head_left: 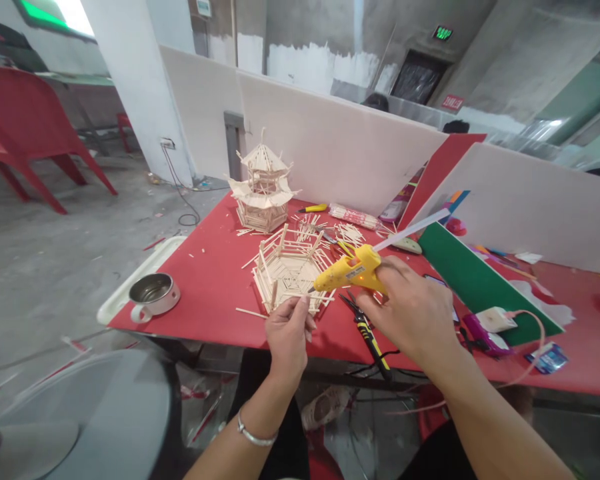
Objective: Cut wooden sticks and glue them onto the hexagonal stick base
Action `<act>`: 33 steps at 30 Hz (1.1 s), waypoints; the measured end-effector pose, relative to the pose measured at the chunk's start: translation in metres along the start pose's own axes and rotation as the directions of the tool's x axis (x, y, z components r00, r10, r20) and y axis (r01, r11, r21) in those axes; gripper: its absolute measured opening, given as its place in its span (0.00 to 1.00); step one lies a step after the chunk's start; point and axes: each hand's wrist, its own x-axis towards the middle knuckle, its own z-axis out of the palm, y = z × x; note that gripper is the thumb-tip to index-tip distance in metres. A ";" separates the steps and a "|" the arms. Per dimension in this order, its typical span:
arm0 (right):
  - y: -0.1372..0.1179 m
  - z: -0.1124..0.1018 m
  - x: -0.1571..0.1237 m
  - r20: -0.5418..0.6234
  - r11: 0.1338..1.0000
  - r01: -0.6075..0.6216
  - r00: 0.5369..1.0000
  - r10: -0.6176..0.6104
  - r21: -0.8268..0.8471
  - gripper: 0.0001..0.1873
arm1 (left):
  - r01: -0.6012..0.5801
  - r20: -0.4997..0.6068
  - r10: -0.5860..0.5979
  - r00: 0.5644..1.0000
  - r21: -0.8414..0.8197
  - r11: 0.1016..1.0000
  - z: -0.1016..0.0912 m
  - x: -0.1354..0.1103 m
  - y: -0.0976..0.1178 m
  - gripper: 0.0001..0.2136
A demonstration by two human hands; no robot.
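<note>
My right hand (410, 307) is wrapped round a yellow hot glue gun (350, 268), with a long glue stick (415, 229) jutting from its back. The gun's nozzle points down to the left, just above the fingertips of my left hand (289, 330). Those fingers pinch a thin wooden stick (321, 298) that extends to the right below the nozzle. Whether the nozzle touches the stick I cannot tell. Right behind my hands lies a hexagonal wooden stick frame (267, 283) with short upright posts. Farther back stands a tiered stick pagoda (263, 183).
Pliers (367, 333) with black and yellow handles lie beside my right hand. Loose sticks (349, 233) are scattered behind the frame. A metal cup (155, 295) stands at the table's left edge. A green board (480, 283) and a white charger (493, 319) are at the right.
</note>
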 end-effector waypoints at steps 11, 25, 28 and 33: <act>-0.034 0.006 0.014 0.043 0.992 0.017 0.999 -0.023 0.128 0.13 | 0.002 -0.024 -0.001 1.000 0.031 1.000 -0.003 0.000 0.000 0.18; -0.031 0.012 0.011 0.038 0.992 -0.005 0.999 0.001 0.129 0.15 | -0.006 0.014 0.005 1.000 0.060 0.998 -0.006 0.001 0.001 0.15; -0.021 0.013 0.007 0.074 0.981 -0.064 0.996 0.051 0.185 0.15 | -0.043 0.034 0.041 0.999 0.062 0.997 -0.006 0.001 0.004 0.13; 0.030 0.016 -0.023 0.228 0.828 -0.472 0.880 0.418 0.304 0.17 | -0.072 0.009 0.071 0.997 0.062 0.995 -0.007 0.003 0.008 0.12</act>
